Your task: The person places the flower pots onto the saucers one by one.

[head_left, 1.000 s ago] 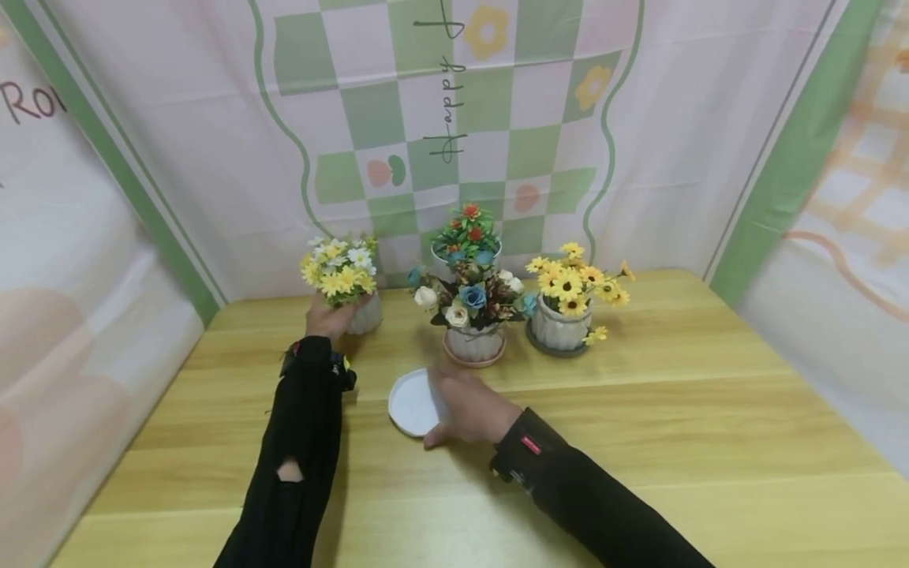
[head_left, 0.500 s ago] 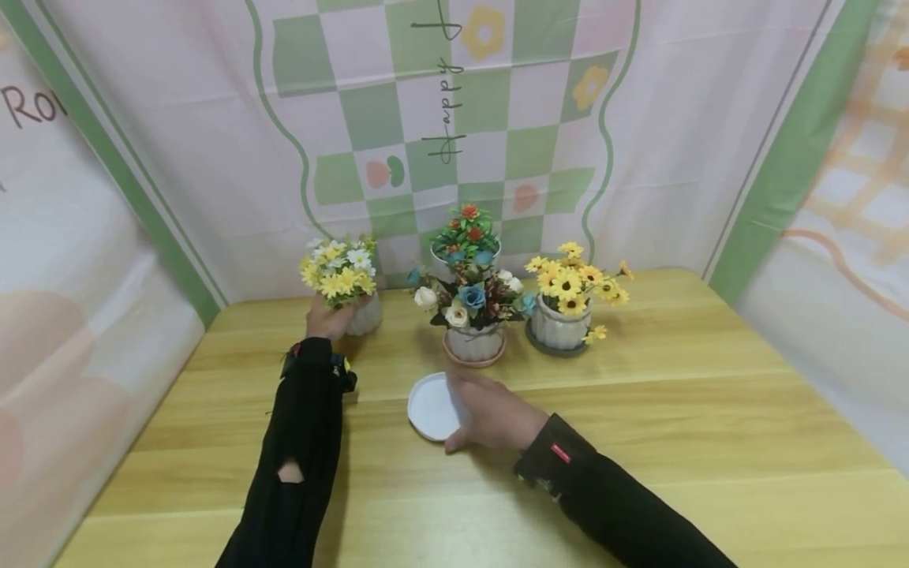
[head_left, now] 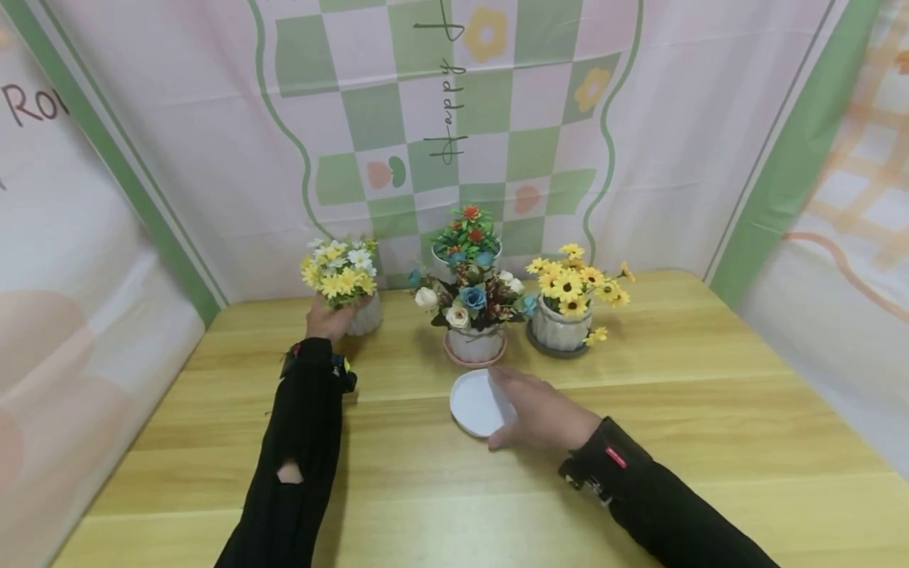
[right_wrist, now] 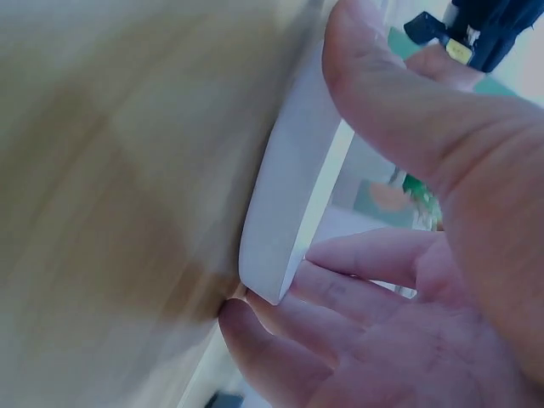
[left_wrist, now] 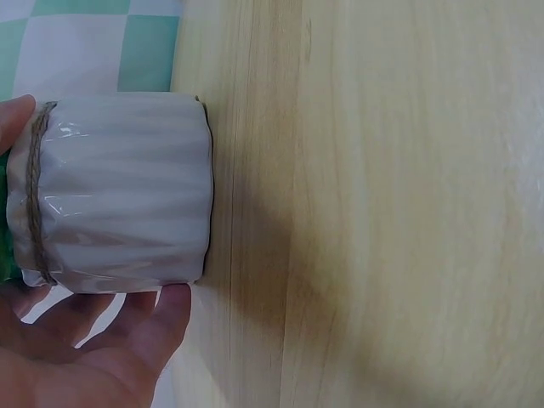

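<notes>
Fingers of right hand spread wide, gripping white, shallow, rounded saucer by near and far edges; saucer at level of pale wooden bench (touching or not, cannot tell). Left hand curves around white fluted ceramic pot with brown twine, yellow-and-white flowers above. Just beyond saucer, blue-and-cream roses in pale pot on pink dish.

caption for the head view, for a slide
Left hand holding a flowerpot, right hand holding a white saucer, at a wooden table.
</notes>
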Demonstrator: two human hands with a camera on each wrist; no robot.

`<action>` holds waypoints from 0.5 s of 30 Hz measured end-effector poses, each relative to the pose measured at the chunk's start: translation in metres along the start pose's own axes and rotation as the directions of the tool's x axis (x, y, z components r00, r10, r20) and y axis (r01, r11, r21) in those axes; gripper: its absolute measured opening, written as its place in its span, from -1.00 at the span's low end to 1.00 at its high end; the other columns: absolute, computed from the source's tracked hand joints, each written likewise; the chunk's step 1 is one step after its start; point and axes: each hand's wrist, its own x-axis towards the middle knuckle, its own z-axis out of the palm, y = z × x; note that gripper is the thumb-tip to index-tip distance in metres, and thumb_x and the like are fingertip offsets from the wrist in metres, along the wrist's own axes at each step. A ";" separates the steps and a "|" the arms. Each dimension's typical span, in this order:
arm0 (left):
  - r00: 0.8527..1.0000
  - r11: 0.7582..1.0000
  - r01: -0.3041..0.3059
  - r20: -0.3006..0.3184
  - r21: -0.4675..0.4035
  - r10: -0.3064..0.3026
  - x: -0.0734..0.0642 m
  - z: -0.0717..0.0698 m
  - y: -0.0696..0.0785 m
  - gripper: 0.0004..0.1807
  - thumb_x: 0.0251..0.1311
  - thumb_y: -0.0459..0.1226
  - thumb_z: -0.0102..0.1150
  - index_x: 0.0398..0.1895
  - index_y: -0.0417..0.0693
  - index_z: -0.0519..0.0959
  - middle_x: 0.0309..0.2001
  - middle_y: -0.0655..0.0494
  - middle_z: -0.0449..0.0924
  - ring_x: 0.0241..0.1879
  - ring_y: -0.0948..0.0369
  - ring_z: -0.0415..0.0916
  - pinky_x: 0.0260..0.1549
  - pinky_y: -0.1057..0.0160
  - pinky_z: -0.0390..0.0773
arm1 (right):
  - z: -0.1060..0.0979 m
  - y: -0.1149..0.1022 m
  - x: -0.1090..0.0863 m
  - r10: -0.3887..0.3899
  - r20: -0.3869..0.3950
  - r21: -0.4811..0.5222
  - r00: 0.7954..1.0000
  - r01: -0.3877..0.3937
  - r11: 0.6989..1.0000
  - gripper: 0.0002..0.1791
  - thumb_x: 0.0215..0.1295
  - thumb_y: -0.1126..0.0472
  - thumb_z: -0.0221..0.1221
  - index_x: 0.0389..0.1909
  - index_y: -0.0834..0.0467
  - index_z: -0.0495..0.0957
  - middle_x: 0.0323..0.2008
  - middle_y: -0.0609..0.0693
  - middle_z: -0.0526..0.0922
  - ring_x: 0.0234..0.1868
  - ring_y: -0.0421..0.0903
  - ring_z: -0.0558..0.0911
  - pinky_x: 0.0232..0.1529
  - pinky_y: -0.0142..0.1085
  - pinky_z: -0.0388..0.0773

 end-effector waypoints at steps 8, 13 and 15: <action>1.000 1.000 0.000 -0.011 0.032 0.000 0.006 0.000 -0.002 0.06 0.28 0.18 0.38 0.73 0.24 0.03 0.70 0.01 0.09 0.69 -0.14 -0.01 0.67 -0.20 0.05 | -0.006 0.017 -0.008 -0.008 -0.047 -0.028 0.999 0.006 1.000 0.33 -0.08 -0.08 0.64 0.57 0.47 0.14 0.54 0.47 0.25 0.53 0.45 0.31 0.55 0.31 0.27; 1.000 0.999 0.009 0.004 0.038 -0.010 0.004 -0.001 -0.003 0.06 0.29 0.16 0.38 0.73 0.21 0.03 0.70 0.00 0.10 0.68 -0.13 0.01 0.67 -0.16 0.08 | -0.005 0.017 -0.009 0.012 -0.040 -0.013 0.999 -0.012 1.000 0.33 -0.09 -0.09 0.64 0.58 0.44 0.14 0.56 0.44 0.24 0.54 0.43 0.31 0.56 0.28 0.27; 1.000 0.999 0.017 0.009 0.040 -0.017 0.003 -0.001 -0.003 0.06 0.29 0.17 0.38 0.73 0.21 0.02 0.70 -0.02 0.09 0.68 -0.14 0.01 0.67 -0.17 0.08 | -0.006 0.017 -0.009 0.014 -0.039 -0.014 0.999 -0.014 1.000 0.33 -0.09 -0.08 0.64 0.58 0.44 0.14 0.56 0.45 0.23 0.55 0.43 0.30 0.57 0.28 0.25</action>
